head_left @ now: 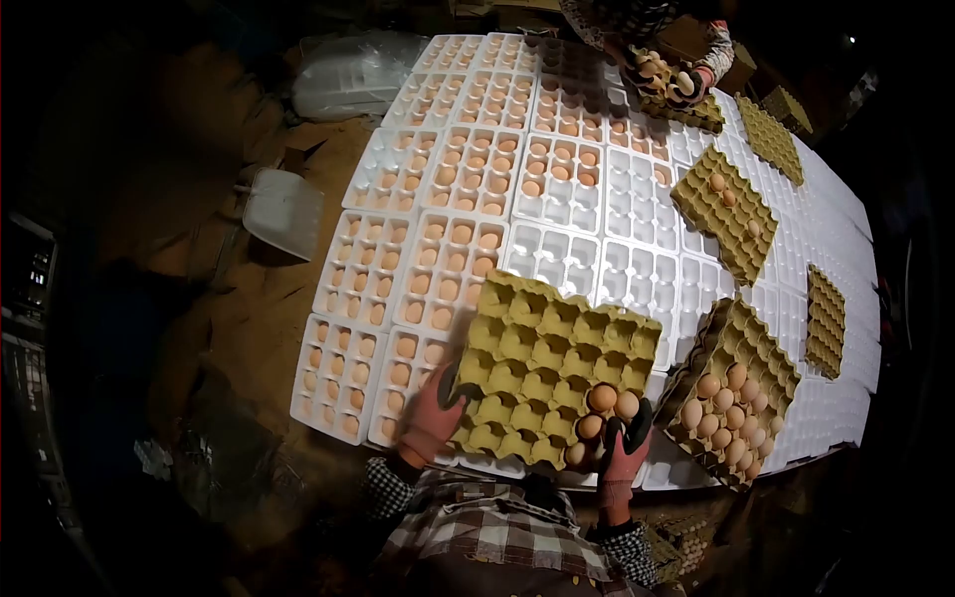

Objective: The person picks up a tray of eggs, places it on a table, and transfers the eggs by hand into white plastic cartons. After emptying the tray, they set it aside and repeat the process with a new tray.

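Note:
My left hand (435, 414), in a pink and dark glove, grips the left edge of a yellowish pulp egg tray (542, 363). A few brown eggs (603, 398) sit in the tray's lower right corner; its other cups hold nothing. At that corner my right hand (625, 458), gloved alike, is closed on the tray edge, its fingers against the eggs. Whether an egg is between those fingers is hard to make out. Beneath the tray lie white compartmented trays (550, 254). Right of my right hand, a tilted stack of pulp trays (741, 343) carries several eggs (736, 418).
White trays filled with eggs (355, 269) line the table's left side. More pulp trays (731, 214) lie to the right, one with several eggs. Across the table, another person's gloved hands (702, 80) handle eggs over a pulp tray. A white scoop-like object (284, 212) is at left.

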Demonstrator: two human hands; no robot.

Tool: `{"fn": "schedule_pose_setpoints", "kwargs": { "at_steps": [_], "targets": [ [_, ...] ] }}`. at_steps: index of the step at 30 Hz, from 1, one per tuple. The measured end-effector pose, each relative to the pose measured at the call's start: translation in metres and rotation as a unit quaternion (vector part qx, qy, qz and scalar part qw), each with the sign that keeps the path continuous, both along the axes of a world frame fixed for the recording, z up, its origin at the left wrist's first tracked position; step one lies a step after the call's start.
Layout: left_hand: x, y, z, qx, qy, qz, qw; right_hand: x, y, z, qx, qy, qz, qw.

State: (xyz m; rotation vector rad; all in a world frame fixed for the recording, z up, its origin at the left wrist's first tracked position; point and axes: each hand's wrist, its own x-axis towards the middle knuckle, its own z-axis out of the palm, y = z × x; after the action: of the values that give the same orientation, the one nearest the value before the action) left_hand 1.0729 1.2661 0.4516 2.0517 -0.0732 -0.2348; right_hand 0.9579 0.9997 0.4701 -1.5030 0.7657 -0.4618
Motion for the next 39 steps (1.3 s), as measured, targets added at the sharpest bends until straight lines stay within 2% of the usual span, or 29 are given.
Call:
{"fn": "schedule_pose_setpoints", "kwargs": {
  "at_steps": [1, 3, 5, 7, 9, 11, 13, 14, 15, 17, 19, 21, 22, 23, 24, 25, 26, 27, 28, 29, 30, 31, 33, 34, 35, 36, 37, 38, 39],
  "targets": [
    [0.006, 0.015, 0.012, 0.017, -0.034, 0.017, 0.999, 0.008, 0.012, 0.001, 0.017, -0.017, 0.028, 0.999],
    [0.021, 0.062, 0.009, 0.026, 0.015, 0.075, 0.997, 0.031, 0.041, 0.006, 0.087, -0.007, 0.077, 0.993],
    [0.038, 0.117, -0.007, 0.022, -0.028, 0.095, 0.995, 0.05, 0.078, -0.025, 0.045, -0.004, 0.116, 0.992],
    [0.058, 0.162, -0.011, 0.018, 0.012, 0.12, 0.992, 0.073, 0.109, -0.034, 0.094, -0.036, 0.179, 0.979],
    [0.079, 0.201, -0.029, 0.142, 0.004, 0.105, 0.984, 0.086, 0.136, -0.054, 0.132, -0.037, 0.23, 0.964],
    [0.088, 0.217, -0.035, 0.135, 0.019, 0.084, 0.987, 0.092, 0.151, -0.021, -0.206, 0.008, 0.248, 0.947],
    [0.073, 0.179, 0.014, 0.383, -0.179, 0.032, 0.905, 0.086, 0.158, 0.004, -0.397, 0.059, 0.302, 0.865],
    [0.062, 0.166, 0.02, 0.291, -0.146, -0.039, 0.945, 0.08, 0.16, -0.014, -0.457, 0.09, 0.368, 0.805],
    [0.055, 0.152, 0.026, 0.194, -0.115, -0.109, 0.968, 0.076, 0.162, -0.027, -0.455, 0.099, 0.367, 0.805],
    [0.047, 0.106, 0.035, 0.186, -0.233, -0.333, 0.894, 0.072, 0.162, -0.039, -0.51, 0.112, 0.362, 0.772],
    [0.035, 0.087, -0.001, 0.194, -0.264, -0.323, 0.888, 0.072, 0.16, -0.019, -0.468, 0.107, 0.359, 0.8],
    [0.035, 0.082, -0.012, 0.205, -0.301, -0.298, 0.882, 0.067, 0.154, -0.005, -0.226, 0.118, 0.275, 0.927],
    [0.036, 0.092, -0.012, 0.103, -0.187, -0.264, 0.941, 0.067, 0.158, -0.021, -0.003, 0.014, 0.156, 0.988],
    [0.035, 0.102, -0.012, 0.002, -0.065, -0.221, 0.973, 0.056, 0.139, -0.025, 0.215, 0.018, 0.113, 0.97],
    [0.037, 0.106, -0.018, -0.183, 0.027, -0.16, 0.97, 0.061, 0.135, -0.019, 0.274, 0.002, 0.109, 0.955],
    [0.041, 0.107, -0.015, -0.274, 0.102, -0.077, 0.953, 0.064, 0.133, -0.017, 0.334, -0.015, 0.102, 0.937],
    [0.044, 0.106, -0.012, -0.127, 0.01, -0.13, 0.983, 0.069, 0.13, -0.027, 0.243, 0.056, 0.15, 0.957],
    [0.054, 0.096, 0.008, 0.023, -0.086, -0.178, 0.98, 0.078, 0.135, -0.025, 0.134, 0.106, 0.198, 0.965],
    [0.057, 0.083, 0.013, 0.026, -0.091, -0.18, 0.979, 0.087, 0.144, -0.012, -0.105, 0.095, 0.258, 0.956],
    [0.058, 0.067, 0.016, 0.214, -0.144, -0.234, 0.937, 0.096, 0.151, 0.0, -0.34, 0.08, 0.301, 0.887],
    [0.057, 0.057, 0.019, 0.394, -0.189, -0.277, 0.856, 0.103, 0.156, -0.012, -0.413, 0.113, 0.318, 0.846],
    [0.059, 0.054, 0.023, 0.396, -0.189, -0.277, 0.855, 0.109, 0.158, -0.022, -0.482, 0.147, 0.334, 0.797],
    [0.07, 0.055, 0.03, 0.293, -0.059, -0.26, 0.918, 0.113, 0.143, -0.03, -0.466, 0.157, 0.351, 0.797],
    [0.075, 0.065, 0.025, 0.197, -0.062, -0.223, 0.953, 0.11, 0.134, -0.035, -0.32, 0.071, 0.331, 0.885],
    [0.079, 0.073, 0.019, 0.204, -0.063, -0.22, 0.952, 0.109, 0.128, -0.04, -0.161, -0.016, 0.299, 0.94],
    [0.084, 0.075, 0.023, 0.164, -0.086, -0.173, 0.967, 0.11, 0.123, -0.014, 0.216, 0.124, 0.246, 0.937],
    [0.087, 0.075, 0.031, 0.122, -0.108, -0.125, 0.979, 0.109, 0.118, -0.011, 0.303, 0.053, 0.21, 0.928],
    [0.094, 0.072, 0.038, 0.239, -0.13, -0.147, 0.951, 0.111, 0.117, -0.006, 0.293, 0.032, 0.191, 0.936],
    [0.103, 0.066, 0.041, 0.239, -0.129, -0.146, 0.951, 0.117, 0.115, 0.003, 0.281, 0.011, 0.171, 0.944]
  ]
}}
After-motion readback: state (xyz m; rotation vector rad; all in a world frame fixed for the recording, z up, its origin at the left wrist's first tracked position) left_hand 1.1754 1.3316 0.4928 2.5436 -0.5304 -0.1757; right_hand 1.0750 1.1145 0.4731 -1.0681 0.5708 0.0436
